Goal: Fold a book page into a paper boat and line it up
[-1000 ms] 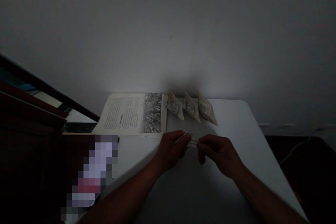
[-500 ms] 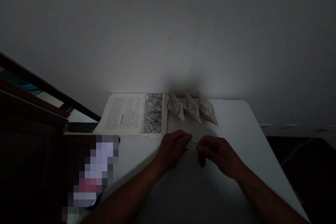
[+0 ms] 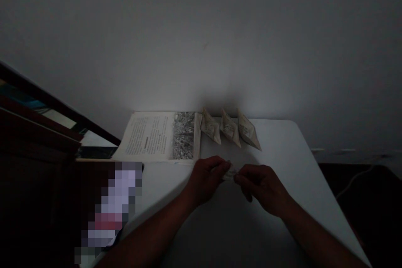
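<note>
Between my hands is a small folded piece of printed paper (image 3: 230, 174), mostly covered by fingers. My left hand (image 3: 207, 179) pinches its left side with thumb and fingers. At its right edge my right hand (image 3: 261, 184) grips it between thumb and forefinger, the other fingers curled below. Just beyond the hands stand three folded paper boats in a slanted row: a left boat (image 3: 211, 127), a middle boat (image 3: 230, 129) and a right boat (image 3: 248, 130). The dim light hides the paper's exact folds.
An open book (image 3: 147, 136) with a printed page and a dark picture lies at the back left of the white table (image 3: 279, 146). A blurred-out phone-like object (image 3: 117, 201) lies on the left edge. A wall (image 3: 201, 50) rises behind; a dark wooden frame (image 3: 59, 104) stands at left.
My right hand has shifted slightly left along the folded paper, and its lower fingers have moved a little. The paper has tilted somewhat. My left hand stays nearly still.
</note>
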Motion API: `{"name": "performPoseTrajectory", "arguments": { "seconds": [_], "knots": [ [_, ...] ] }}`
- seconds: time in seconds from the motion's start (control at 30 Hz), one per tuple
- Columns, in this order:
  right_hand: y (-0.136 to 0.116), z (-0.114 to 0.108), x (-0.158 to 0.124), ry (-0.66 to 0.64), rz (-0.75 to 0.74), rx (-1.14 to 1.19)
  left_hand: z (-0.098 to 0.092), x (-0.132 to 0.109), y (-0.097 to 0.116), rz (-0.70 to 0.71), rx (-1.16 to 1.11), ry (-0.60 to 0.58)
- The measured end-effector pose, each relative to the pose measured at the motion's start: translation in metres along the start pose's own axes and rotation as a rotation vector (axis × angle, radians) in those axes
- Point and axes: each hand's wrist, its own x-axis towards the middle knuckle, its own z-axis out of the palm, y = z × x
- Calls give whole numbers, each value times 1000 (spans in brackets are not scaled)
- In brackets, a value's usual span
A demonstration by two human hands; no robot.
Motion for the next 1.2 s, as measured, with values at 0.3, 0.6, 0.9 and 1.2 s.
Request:
{"name": "performPoseTrajectory", "arguments": {
  "seconds": [0.3,0.6,0.9,1.2],
  "knots": [
    [0,-3,1,-54,-72,-17,1,2,0,12,-2,-18],
    [-9,-2,-4,-45,-201,-244,3,1,-1,-4,-23,-84],
    [-4,2,5,-72,-66,-135,-2,1,2,85,145,-19],
    [-5,2,-1,17,-207,-324,5,2,-8,-52,-32,-74]
  ]
}}
